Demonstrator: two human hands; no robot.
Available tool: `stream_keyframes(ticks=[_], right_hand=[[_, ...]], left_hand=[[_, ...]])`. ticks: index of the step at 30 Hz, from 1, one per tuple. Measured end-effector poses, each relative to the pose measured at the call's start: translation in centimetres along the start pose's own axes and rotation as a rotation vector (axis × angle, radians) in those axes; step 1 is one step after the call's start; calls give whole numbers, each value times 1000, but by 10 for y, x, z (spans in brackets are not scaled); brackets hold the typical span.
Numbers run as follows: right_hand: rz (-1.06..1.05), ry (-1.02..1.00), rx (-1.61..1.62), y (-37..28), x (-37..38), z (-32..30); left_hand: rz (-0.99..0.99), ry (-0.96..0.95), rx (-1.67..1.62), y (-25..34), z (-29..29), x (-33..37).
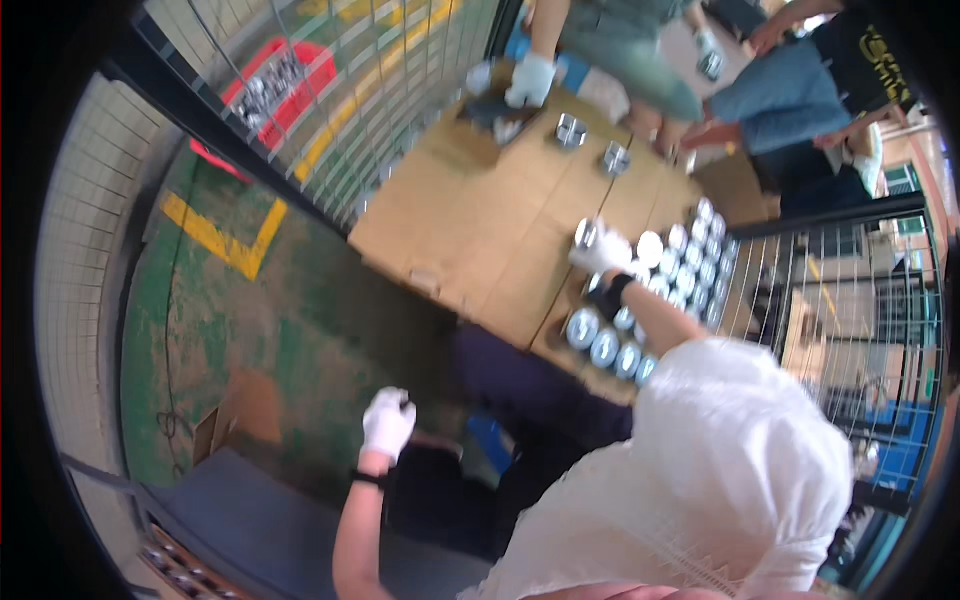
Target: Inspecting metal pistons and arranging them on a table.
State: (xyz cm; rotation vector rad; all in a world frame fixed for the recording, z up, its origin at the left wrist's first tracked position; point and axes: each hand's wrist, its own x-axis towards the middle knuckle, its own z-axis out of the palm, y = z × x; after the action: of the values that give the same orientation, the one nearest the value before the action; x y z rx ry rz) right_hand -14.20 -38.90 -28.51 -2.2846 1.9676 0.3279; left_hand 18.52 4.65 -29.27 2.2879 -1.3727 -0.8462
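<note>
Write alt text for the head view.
A person's white-gloved right hand touches a silvery metal part beside rows of round silvery parts on a cardboard-covered table. The gloved left hand is away from it; a co-worker's gloved hand is opposite.

Red crate [318, 70], wire fence [408, 62], yellow marking [243, 257]

Co-worker [625, 50] cut off at top edge; parts [266, 90] in red crate [319, 66], upper left, blurred; metal piece [584, 233] in right hand [604, 250] partly hidden
</note>
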Motion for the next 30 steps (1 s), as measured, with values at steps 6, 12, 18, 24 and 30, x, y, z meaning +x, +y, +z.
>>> stream_keyframes(ticks=[6, 12, 18, 24, 30], right_hand=[[-152, 175, 169, 22, -16, -27], [-446, 29, 761, 9, -81, -92], [-1028, 30, 1086, 20, -221, -172], [-1194, 231, 1006, 35, -288, -213], [-1194, 186, 1072, 39, -282, -207]], left_hand=[[-51, 299, -225, 149, -5, -86], [-165, 288, -495, 234, 9, -144], [-46, 229, -1512, 328, 7, -133], [58, 376, -1578, 371, 0, -104], [-38, 444, -1201, 374, -9, -122]])
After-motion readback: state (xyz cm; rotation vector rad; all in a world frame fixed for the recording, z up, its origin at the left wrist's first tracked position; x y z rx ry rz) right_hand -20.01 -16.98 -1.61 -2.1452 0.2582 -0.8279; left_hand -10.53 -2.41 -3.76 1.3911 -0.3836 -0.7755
